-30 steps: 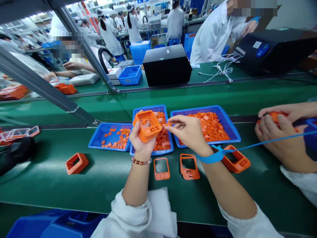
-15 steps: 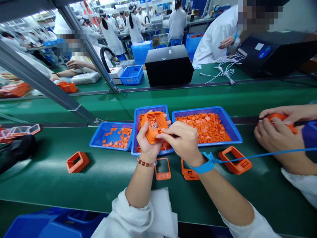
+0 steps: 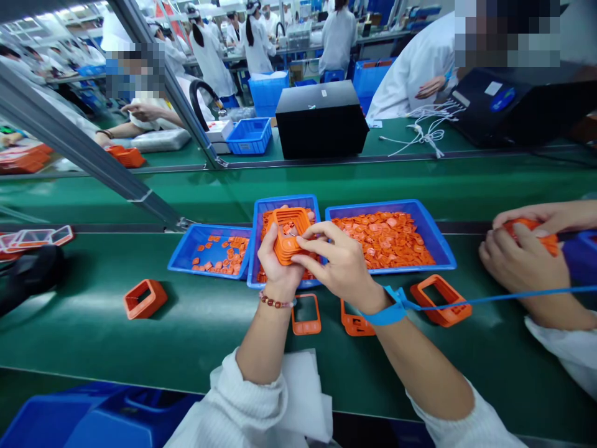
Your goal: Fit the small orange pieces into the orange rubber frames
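My left hand (image 3: 275,258) is closed round an orange plastic frame housing (image 3: 289,231), held upright above the middle blue tray (image 3: 259,214). My right hand (image 3: 338,264) presses its fingertips against the lower right of that housing; whatever small piece sits under them is hidden. A blue strap (image 3: 387,311) circles my right wrist, with a blue cord (image 3: 489,297) running off to the right. Two flat orange frames (image 3: 306,314) (image 3: 355,323) lie on the green belt below my hands.
Blue trays of small orange parts sit left (image 3: 186,254) and right (image 3: 441,239) of the middle tray. Orange housings lie on the belt at left (image 3: 144,298) and right (image 3: 441,300). A co-worker's hands (image 3: 522,261) grip an orange part at far right. A black box (image 3: 321,118) stands behind.
My right hand came in from the right and closed onto the housing's lower edge. The left hand turned the housing more upright and lowered it slightly.
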The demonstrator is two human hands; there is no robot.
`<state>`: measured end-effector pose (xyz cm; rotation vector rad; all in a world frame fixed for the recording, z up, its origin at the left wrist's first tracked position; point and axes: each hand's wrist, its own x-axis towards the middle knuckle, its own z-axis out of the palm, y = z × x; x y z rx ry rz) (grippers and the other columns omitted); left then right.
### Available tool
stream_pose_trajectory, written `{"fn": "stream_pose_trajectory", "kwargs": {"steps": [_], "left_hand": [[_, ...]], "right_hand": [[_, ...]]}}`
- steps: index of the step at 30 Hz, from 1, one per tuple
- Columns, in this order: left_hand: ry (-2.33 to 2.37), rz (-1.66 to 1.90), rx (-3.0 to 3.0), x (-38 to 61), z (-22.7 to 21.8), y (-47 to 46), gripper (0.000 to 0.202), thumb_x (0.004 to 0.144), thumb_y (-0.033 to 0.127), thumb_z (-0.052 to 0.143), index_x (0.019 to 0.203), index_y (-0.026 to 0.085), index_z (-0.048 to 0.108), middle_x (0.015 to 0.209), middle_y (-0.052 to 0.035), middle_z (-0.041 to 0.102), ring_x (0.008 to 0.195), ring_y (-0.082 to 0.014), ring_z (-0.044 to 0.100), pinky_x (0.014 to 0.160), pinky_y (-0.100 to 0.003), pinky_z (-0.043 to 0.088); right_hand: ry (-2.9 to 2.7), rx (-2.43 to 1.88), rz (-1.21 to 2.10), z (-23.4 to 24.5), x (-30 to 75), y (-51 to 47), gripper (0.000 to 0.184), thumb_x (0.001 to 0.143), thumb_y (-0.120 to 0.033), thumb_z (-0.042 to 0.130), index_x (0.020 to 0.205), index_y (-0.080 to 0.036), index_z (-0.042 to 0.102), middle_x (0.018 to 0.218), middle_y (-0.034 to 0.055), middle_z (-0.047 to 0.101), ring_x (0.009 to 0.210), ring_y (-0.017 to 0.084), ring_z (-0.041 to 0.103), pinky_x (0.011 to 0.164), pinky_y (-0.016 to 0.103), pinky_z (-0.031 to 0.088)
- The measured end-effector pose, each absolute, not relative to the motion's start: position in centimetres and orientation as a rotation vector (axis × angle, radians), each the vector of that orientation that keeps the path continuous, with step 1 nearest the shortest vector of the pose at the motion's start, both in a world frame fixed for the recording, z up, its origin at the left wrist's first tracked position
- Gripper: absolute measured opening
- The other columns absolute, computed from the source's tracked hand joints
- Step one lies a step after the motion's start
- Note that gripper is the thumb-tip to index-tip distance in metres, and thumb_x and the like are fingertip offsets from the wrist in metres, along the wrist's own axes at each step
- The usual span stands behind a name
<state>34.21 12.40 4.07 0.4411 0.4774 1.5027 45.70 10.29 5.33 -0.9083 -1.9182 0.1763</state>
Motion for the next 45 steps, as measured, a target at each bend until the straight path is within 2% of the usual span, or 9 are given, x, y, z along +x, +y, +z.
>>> {"fn": "stream_pose_trajectory", "kwargs": {"steps": [5,9,14,17,20,25,30,37,45], "left_hand": [[0.437,1.505,0.331,34.4,4.2,12.3,0.046,0.096,0.041,0.039,0.13,0.015,0.057,0.102,-0.0108,0.071,0.095,-0.0196,0.069,0.1,-0.033,0.048],[0.493,1.48,0.269,34.8,4.3,12.4,0.048,0.097,0.042,0.038,0.123,0.01,0.061,0.096,-0.0126,0.07,0.096,-0.0214,0.068,0.099,-0.033,0.048],[0.596,1.507,0.145,35.0,4.3,12.6,0.039,0.098,0.037,0.038,0.109,0.01,0.064,0.081,-0.0065,0.066,0.075,-0.0133,0.065,0.089,-0.024,0.05],[0.576,1.519,0.198,34.8,4.5,12.7,0.034,0.096,0.038,0.043,0.099,0.013,0.066,0.086,-0.0062,0.067,0.077,-0.0142,0.066,0.087,-0.026,0.052],[0.526,1.54,0.346,34.5,4.8,12.5,0.029,0.093,0.038,0.048,0.098,0.016,0.066,0.097,-0.007,0.07,0.087,-0.0172,0.067,0.085,-0.03,0.054],[0.624,1.356,0.411,34.6,5.2,12.2,0.038,0.093,0.044,0.046,0.111,0.017,0.065,0.101,-0.0127,0.07,0.08,-0.0234,0.071,0.065,-0.031,0.055],[0.631,1.363,0.404,34.7,5.1,12.3,0.04,0.091,0.045,0.047,0.111,0.015,0.063,0.103,-0.0149,0.069,0.082,-0.0235,0.071,0.066,-0.03,0.056],[0.61,1.361,0.445,34.5,4.9,12.3,0.038,0.09,0.046,0.048,0.113,0.019,0.063,0.103,-0.0126,0.07,0.083,-0.0234,0.07,0.067,-0.031,0.055],[0.603,1.356,0.408,34.6,4.5,12.3,0.035,0.088,0.046,0.053,0.105,0.018,0.066,0.098,-0.0115,0.071,0.084,-0.026,0.071,0.066,-0.033,0.057]], "right_hand": [[-1.878,-0.981,-0.04,5.1,45.4,10.6,0.012,0.089,-0.034,0.071,0.085,-0.023,0.075,0.109,0.0038,0.071,0.095,0.021,0.058,0.081,0.038,0.045],[-1.884,-0.976,-0.122,4.5,45.1,10.9,0.014,0.091,-0.034,0.068,0.083,-0.024,0.074,0.103,-0.0006,0.074,0.094,0.021,0.056,0.084,0.039,0.04],[-1.885,-0.956,-0.11,4.1,44.4,11.0,0.019,0.094,-0.03,0.063,0.079,-0.023,0.072,0.099,-0.0014,0.076,0.104,0.021,0.059,0.092,0.039,0.038],[-1.905,-0.927,-0.036,4.8,44.9,11.0,0.016,0.092,-0.035,0.065,0.089,-0.022,0.074,0.113,0.0023,0.072,0.114,0.023,0.057,0.096,0.039,0.039],[-1.886,-0.916,0.074,5.8,47.0,11.7,0.024,0.096,-0.035,0.057,0.09,-0.021,0.076,0.116,0.0063,0.071,0.109,0.021,0.061,0.092,0.035,0.044],[-1.945,-1.66,0.271,5.7,52.7,14.3,0.028,0.099,-0.035,0.051,0.097,-0.021,0.075,0.104,0.0049,0.074,0.098,0.019,0.066,0.083,0.029,0.046],[-2.058,-2.005,0.329,2.8,54.4,16.2,0.021,0.092,-0.029,0.058,0.098,-0.023,0.077,0.096,0.0092,0.075,0.097,0.026,0.068,0.079,0.032,0.046],[-2.211,-2.127,0.302,0.8,52.7,16.7,0.027,0.093,-0.022,0.051,0.106,-0.016,0.074,0.114,0.0181,0.069,0.103,0.029,0.067,0.084,0.034,0.047],[-2.265,-2.127,0.273,0.6,52.9,16.9,0.031,0.097,-0.025,0.045,0.118,-0.023,0.068,0.112,0.0134,0.069,0.103,0.027,0.066,0.08,0.033,0.048]]}}
